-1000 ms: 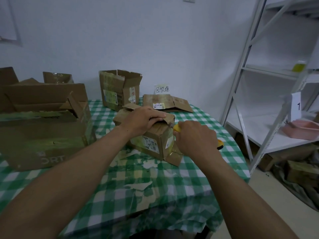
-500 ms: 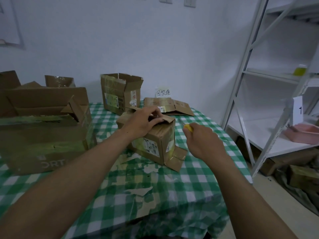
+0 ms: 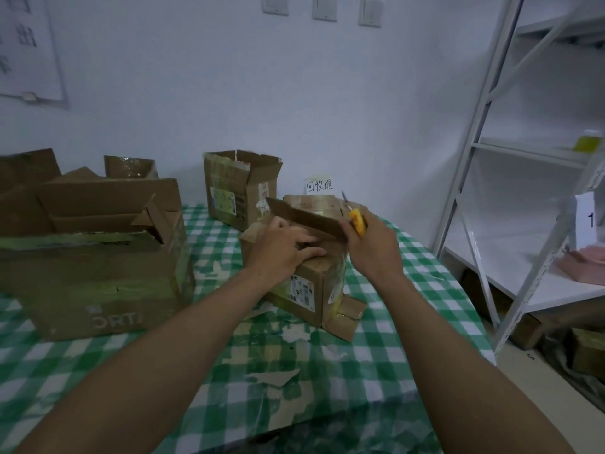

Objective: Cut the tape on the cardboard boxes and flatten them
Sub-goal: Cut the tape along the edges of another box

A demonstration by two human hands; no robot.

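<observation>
Head view: raised flap (image 3: 304,219) before flattened box (image 3: 314,203)

The surface (image 3: 425,290) wears a green-and-white checked cloth (image 3: 376,355). 3 boxes stand on it: large box (image 3: 98,290) at 9 o'clock, small box (image 3: 314,290) centre, open box (image 3: 235,191) at 12 o'clock.

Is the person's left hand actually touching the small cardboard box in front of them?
Touching. The head view shows the left hand resting on top of the small cardboard box, fingers pressed against it.
</observation>
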